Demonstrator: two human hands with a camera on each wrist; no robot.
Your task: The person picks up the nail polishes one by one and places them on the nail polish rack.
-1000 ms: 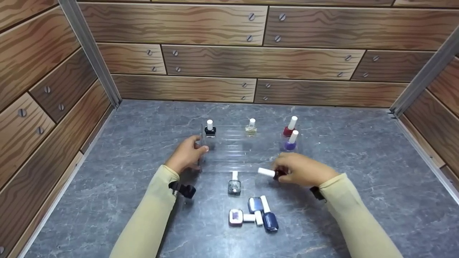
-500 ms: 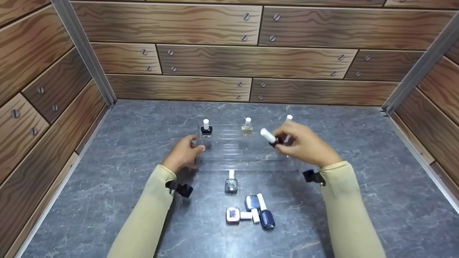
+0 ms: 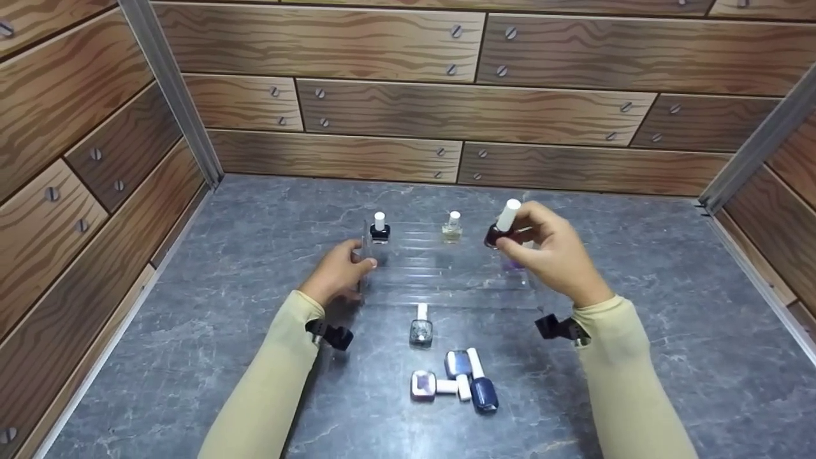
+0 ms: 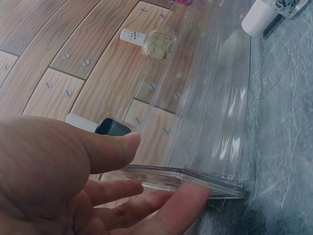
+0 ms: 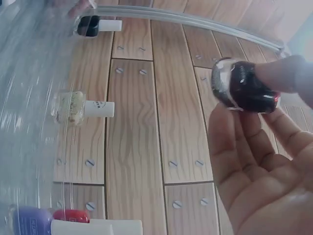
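My left hand grips the left end panel of a clear stepped plastic rack, thumb inside and fingers outside. Over the rack's right end, my right hand pinches a dark red-black nail polish bottle between thumb and fingers, its white cap tilted up. A black polish and a pale flaked one stand on the back step. At the right end, the right wrist view shows a purple polish and a red polish; the right hand mostly hides them in the head view.
In front of the rack lies a glitter polish. Nearer me, a blue polish, a navy polish and a purple-and-white one lie close together on the grey marbled table. Wood-patterned walls enclose the back and sides.
My right hand has carried the dark polish from the rack's front right up to the back right, turning its cap from pointing left to upward. The left hand keeps its hold on the rack.
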